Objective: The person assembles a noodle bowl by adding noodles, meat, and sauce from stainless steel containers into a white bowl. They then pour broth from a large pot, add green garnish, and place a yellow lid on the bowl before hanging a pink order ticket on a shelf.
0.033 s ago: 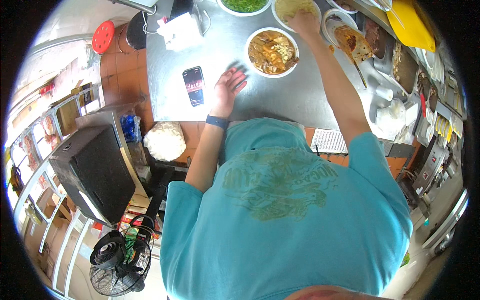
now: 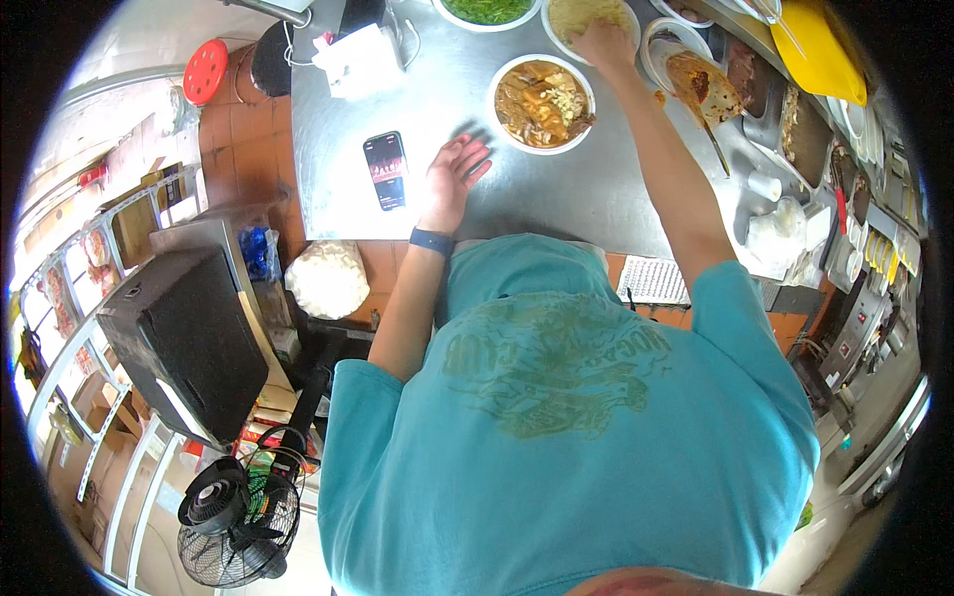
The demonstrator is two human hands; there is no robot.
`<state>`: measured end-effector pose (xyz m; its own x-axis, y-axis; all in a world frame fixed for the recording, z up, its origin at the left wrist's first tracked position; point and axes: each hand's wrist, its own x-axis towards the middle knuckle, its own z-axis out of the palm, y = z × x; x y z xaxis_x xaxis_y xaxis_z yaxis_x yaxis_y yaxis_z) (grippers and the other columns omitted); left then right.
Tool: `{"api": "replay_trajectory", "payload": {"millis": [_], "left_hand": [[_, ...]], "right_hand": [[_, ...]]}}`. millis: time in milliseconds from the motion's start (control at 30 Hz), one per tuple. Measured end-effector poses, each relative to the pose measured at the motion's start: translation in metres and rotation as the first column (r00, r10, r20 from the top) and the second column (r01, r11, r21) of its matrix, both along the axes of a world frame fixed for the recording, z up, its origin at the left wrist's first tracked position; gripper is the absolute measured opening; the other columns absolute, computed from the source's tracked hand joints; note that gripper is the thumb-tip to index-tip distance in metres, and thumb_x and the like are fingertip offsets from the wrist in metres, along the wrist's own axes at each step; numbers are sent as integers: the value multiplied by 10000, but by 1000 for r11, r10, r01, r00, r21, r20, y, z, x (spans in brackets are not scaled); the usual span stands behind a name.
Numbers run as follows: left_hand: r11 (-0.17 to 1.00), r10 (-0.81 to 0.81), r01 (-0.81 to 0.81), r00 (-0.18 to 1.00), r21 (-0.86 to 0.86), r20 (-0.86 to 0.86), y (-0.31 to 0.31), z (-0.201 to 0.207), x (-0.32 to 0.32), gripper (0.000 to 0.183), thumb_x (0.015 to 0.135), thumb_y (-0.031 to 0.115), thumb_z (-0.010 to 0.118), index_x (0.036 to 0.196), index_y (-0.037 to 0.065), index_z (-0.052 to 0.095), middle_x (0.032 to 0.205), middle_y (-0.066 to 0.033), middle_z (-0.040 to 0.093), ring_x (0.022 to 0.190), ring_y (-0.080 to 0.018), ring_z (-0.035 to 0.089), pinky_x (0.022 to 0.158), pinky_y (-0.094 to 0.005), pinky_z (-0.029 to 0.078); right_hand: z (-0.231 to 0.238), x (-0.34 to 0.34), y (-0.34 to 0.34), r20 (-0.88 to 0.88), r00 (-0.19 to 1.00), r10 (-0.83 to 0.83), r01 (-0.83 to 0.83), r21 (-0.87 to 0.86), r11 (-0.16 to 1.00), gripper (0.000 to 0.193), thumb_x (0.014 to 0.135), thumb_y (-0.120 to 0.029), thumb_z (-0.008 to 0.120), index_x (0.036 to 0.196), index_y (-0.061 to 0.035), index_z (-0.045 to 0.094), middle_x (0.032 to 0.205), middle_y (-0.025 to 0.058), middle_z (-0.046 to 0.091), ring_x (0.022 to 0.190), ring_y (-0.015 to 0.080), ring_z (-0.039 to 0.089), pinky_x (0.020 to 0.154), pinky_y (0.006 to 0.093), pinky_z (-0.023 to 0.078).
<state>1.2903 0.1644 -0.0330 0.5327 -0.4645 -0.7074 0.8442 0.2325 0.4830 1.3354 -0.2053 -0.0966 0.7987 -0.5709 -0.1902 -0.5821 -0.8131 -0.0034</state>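
My left hand (image 2: 458, 173) is held over the steel table with its palm turned up and fingers apart, holding nothing. It is between a lit phone (image 2: 386, 171) and a white bowl of brown soup (image 2: 542, 107) topped with pale chopped bits, touching neither. My right hand (image 2: 603, 45) reaches into a white bowl of pale minced food (image 2: 565, 20), perhaps garlic. Its fingertips point down into the food and are hidden, so their grip does not show. A bowl of chopped greens (image 2: 485, 8) stands left of that one.
Right of my right arm stands a container with a sauce-stained ladle (image 2: 708, 94), its handle over the table. Metal trays (image 2: 795, 129) of food line the right side. A white box-shaped device (image 2: 358, 62) with a cable sits at the far left. A fan (image 2: 238, 526) stands lower left.
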Motion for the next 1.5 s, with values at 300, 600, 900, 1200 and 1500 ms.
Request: {"api": "replay_trajectory", "payload": {"millis": [300,600,900,1200,1500], "left_hand": [[1000,8,-8,1000,8,27,-5,-6,3,312,969,167,483,1230,0,520,1148,-158,617,1089,-263,613,981,-430,503],[998,52,-50,998,-47,26,2,-13,-2,318,976,182,488,1228,-13,500,1200,-192,593,1157,-313,581,1038,-443,466],[994,110,-110,993,-7,30,15,0,-16,346,957,202,510,1231,-9,496,1206,-194,592,1160,-328,581,1036,-447,458],[998,54,-54,999,37,4,6,-19,-6,305,962,197,487,1201,10,516,1156,-170,611,1118,-293,599,1023,-431,464],[995,-17,3,991,101,136,-39,-30,7,396,952,101,486,1329,-17,447,1147,-153,600,1033,-235,622,916,-382,540]], "right_hand": [[93,-61,30,220,975,20,-104,378,920,333,830,-382,637,938,-88,750,918,161,726,887,327,697,788,414,546],[119,22,71,269,945,186,-256,254,933,305,851,-324,676,1032,-83,725,904,155,718,811,291,686,738,409,528],[-6,142,82,481,797,365,-463,98,881,355,848,-167,609,1194,-97,645,1190,206,642,1118,377,599,993,459,452],[75,83,77,486,871,-75,-186,467,864,231,851,-240,652,1013,-82,700,962,179,706,897,359,667,804,462,528],[118,-85,97,383,923,34,-257,548,796,254,852,-181,696,1089,-92,715,824,79,730,804,202,719,714,332,554]]}}
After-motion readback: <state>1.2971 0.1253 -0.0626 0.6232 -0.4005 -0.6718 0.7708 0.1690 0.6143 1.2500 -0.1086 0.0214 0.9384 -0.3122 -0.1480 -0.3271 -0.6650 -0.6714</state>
